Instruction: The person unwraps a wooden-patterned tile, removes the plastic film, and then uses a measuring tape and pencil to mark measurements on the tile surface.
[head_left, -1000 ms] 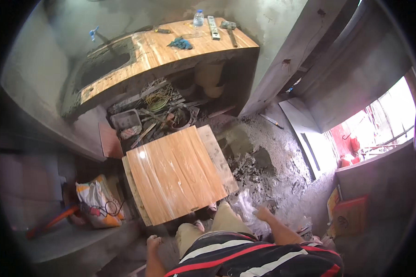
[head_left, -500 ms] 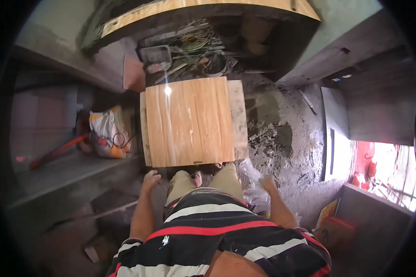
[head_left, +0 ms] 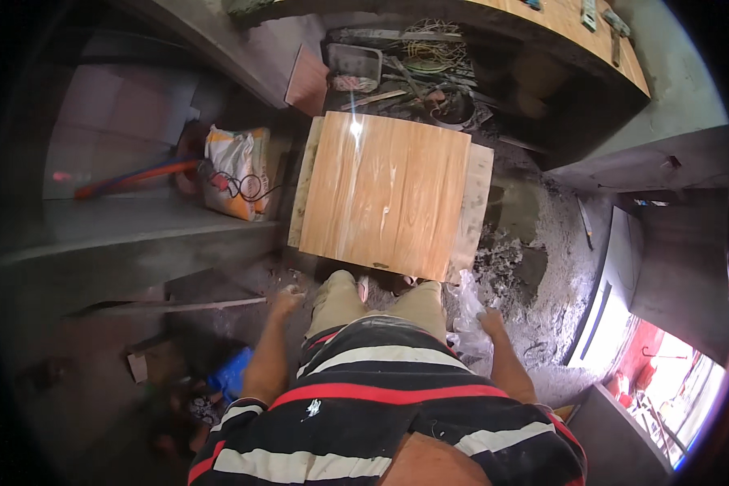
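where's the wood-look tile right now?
In the head view the tile lies flat at centre, just ahead of the person's knees, on a pale board showing along its right edge. An orange and white sack sits to its left.

A short-sleeved shirt [head_left: 381, 405] striped in black, white and red is worn, with a small white mark at nine o'clock on its front. Khaki trousers [head_left: 373, 304] are worn; both forearms are left bare.
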The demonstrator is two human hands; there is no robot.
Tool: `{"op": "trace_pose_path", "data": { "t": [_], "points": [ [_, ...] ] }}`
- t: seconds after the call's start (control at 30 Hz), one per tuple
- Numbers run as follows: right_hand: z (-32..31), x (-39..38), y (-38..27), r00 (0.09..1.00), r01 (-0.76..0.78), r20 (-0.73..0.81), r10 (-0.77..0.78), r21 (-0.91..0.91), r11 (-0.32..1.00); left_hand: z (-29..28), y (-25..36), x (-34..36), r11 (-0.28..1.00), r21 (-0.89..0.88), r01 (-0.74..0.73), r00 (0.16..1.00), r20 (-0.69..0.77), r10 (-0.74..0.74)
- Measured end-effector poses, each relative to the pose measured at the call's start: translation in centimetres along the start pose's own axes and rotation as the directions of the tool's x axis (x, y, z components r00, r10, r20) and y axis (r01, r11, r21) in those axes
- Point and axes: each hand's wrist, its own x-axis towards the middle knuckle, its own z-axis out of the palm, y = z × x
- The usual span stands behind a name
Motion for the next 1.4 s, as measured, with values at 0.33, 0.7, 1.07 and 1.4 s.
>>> {"op": "trace_pose_path", "data": {
  "t": [0.33,0.7,1.07,1.4],
  "points": [
    [-0.3,-1.4,-6.5,0.993,0.025,-0.111,-0.038,-0.121,0.992,-0.5,-4.9,2.4,0.982,-0.076,0.172,0.978,0.133,-0.161],
    [11.8,-8.4,-11.8,0.994,-0.080,-0.084,0.067,-0.159,0.984,-13.5,-5.0,11.7,0.954,-0.292,0.063,0.998,-0.001,-0.066],
    [15.6,-11.9,-15.2,0.988,-0.096,-0.119,0.093,-0.021,0.995,-16.3,-9.4,13.1,0.989,-0.123,0.083,0.993,0.091,-0.072],
    [16.5,-11.6,-14.8,0.988,-0.117,-0.100,0.113,-0.036,0.992,-14.6,-6.9,11.3,0.990,-0.129,0.058,0.983,0.180,-0.035]
  ]
}}
